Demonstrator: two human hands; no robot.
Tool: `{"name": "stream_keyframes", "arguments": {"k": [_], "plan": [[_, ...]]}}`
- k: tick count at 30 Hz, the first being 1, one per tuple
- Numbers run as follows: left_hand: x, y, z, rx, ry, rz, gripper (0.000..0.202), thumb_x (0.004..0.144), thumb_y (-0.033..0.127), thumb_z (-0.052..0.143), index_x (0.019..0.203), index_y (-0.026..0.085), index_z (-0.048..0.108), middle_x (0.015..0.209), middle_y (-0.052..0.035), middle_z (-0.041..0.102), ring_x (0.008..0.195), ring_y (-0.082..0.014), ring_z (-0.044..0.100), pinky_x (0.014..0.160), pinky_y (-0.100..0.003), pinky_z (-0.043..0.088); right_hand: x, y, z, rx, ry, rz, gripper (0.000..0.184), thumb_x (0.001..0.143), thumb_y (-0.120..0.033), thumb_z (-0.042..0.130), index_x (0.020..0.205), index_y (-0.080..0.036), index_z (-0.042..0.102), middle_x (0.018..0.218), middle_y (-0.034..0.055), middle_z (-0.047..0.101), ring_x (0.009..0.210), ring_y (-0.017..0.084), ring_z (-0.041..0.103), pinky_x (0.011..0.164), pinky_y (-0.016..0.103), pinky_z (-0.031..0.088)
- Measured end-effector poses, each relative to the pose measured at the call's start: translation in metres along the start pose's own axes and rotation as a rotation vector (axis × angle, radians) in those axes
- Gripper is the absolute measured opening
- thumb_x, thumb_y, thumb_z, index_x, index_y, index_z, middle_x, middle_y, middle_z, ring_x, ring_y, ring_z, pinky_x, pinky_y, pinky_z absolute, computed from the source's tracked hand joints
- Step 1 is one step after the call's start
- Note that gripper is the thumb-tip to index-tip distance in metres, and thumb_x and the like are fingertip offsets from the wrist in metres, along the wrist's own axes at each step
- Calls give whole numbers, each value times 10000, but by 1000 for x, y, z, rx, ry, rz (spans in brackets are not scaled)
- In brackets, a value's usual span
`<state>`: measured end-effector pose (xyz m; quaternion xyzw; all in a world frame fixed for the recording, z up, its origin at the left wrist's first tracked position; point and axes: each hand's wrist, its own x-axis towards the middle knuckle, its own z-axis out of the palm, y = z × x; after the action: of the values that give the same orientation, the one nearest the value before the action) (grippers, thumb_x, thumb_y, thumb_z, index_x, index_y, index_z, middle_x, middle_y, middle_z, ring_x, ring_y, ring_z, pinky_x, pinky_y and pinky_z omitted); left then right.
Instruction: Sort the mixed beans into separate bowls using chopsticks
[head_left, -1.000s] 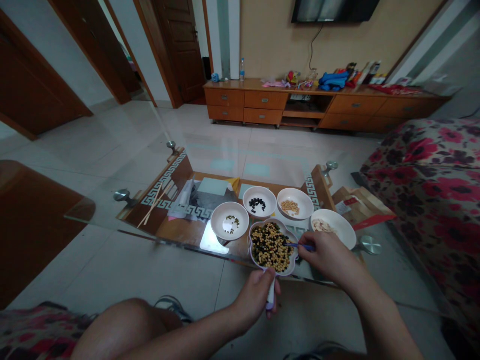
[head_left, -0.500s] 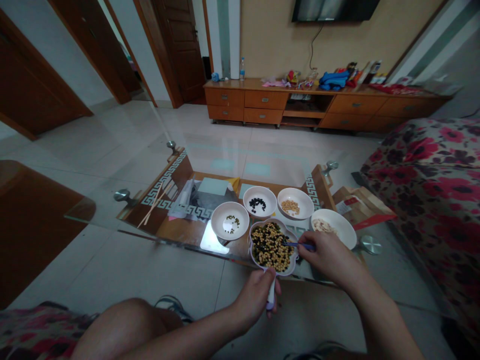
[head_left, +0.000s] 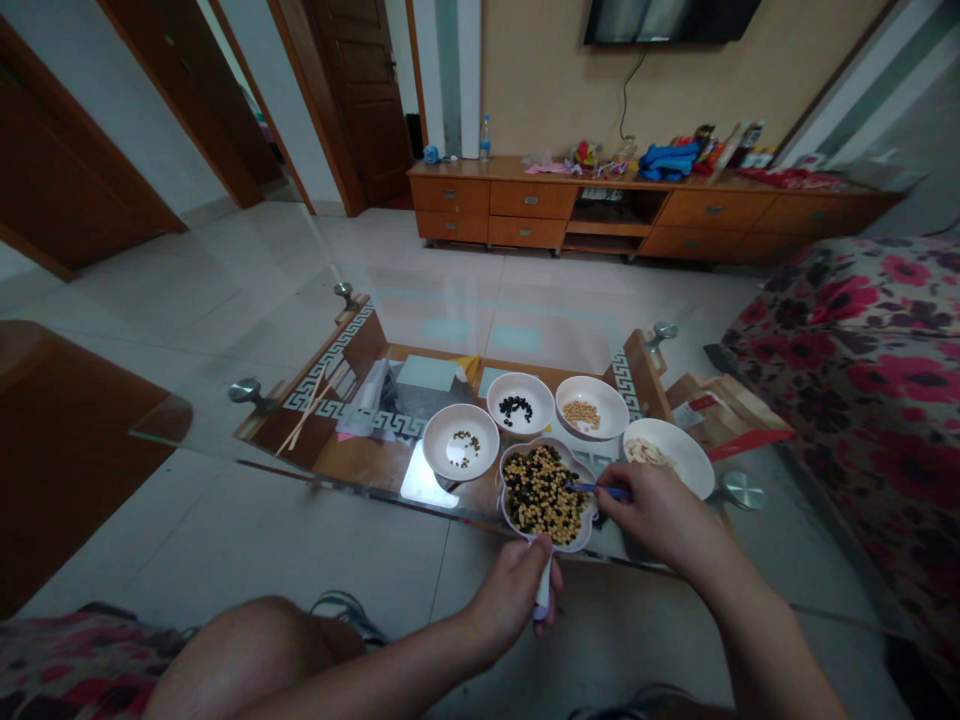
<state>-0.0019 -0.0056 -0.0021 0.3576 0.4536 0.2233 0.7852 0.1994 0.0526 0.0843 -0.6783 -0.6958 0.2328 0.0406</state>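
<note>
A flower-shaped pink dish (head_left: 505,516) heaped with mixed dark and yellow beans sits at the near edge of a glass table (head_left: 247,340). My left hand (head_left: 508,592) is closed round the dish's handle. My right hand (head_left: 658,512) pinches a thin blue tool (head_left: 600,489) whose tip reaches into the beans from the right. Behind the dish stand white bowls: one with a few green beans (head_left: 460,441), one with black beans (head_left: 520,402), one with yellow beans (head_left: 591,406) and one with pale pieces (head_left: 667,457).
Chopsticks (head_left: 309,409) and papers lie on the shelf under the glass at left. A cardboard box (head_left: 720,410) and a floral sofa (head_left: 862,360) are on the right. My bare knee (head_left: 255,650) is at bottom left. A wooden cabinet (head_left: 637,205) lines the far wall.
</note>
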Motion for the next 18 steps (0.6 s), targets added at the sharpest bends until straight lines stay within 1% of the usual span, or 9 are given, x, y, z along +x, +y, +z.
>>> {"name": "stream_keyframes", "arguments": {"k": [6,10,15,18], "plan": [[0,0,0,2,8,-9,737,670,925,410,669,198,534,401,24,470,330,-103,390,371,-223,282,-1,-5,2,13,18,13,213,850,-335,560,801,-235,741,737,50,734,691,211,663,610,287,396],[0,1,0,-8,6,-13,745,654,934,414,665,199,531,402,27,467,330,-102,390,369,-224,286,0,-5,3,12,24,-9,219,854,-332,562,793,-231,747,740,58,739,678,206,667,610,280,399],[-1,3,1,-4,6,-9,742,658,931,421,666,197,531,401,26,467,331,-99,394,370,-218,277,0,-7,2,12,22,-1,220,859,-332,569,807,-223,752,760,66,744,724,216,680,635,288,408],[-1,3,1,-8,4,-7,746,646,938,423,659,199,527,397,26,464,332,-99,391,367,-219,282,-1,-9,1,-1,10,-12,231,872,-325,547,808,-224,744,774,63,746,717,215,676,626,291,400]]}}
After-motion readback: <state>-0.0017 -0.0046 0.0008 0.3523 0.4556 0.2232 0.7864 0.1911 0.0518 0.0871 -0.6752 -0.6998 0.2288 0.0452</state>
